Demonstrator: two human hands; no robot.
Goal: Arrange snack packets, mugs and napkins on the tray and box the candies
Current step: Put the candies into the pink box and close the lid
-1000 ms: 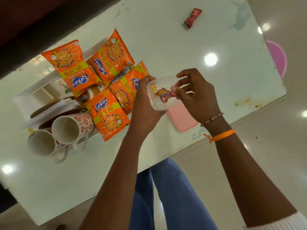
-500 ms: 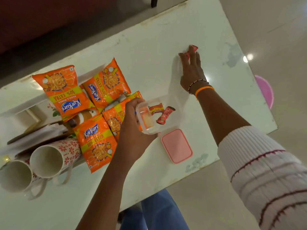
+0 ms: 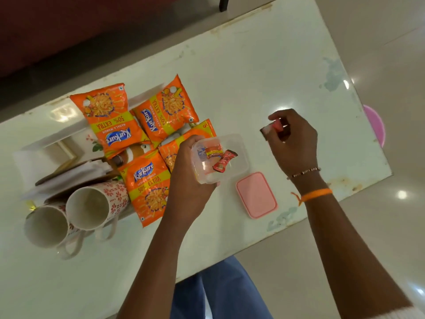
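Note:
My left hand (image 3: pixel 187 178) grips a clear plastic box (image 3: pixel 232 157) above the table; two wrapped candies (image 3: pixel 222 157) lie inside it. To the right of the box, my right hand (image 3: pixel 293 139) pinches a red wrapped candy (image 3: pixel 274 126) above the table. The box's pink lid (image 3: pixel 256 194) lies flat near the table's front edge. Several orange snack packets (image 3: pixel 108 118) lie on a white tray (image 3: pixel 34 150) at the left, with folded napkins (image 3: pixel 76 173) and two patterned mugs (image 3: pixel 92 206) on their sides.
The white table (image 3: pixel 264 72) has bare surface at the back and right, with stained patches near the right edge. A pink round object (image 3: pixel 376 125) sits on the floor beyond that edge. My blue-trousered legs (image 3: pixel 220 293) are below the front edge.
My right hand has come back from the far side of the table with the red candy pinched in its fingers. The left hand still holds the box in about the same place.

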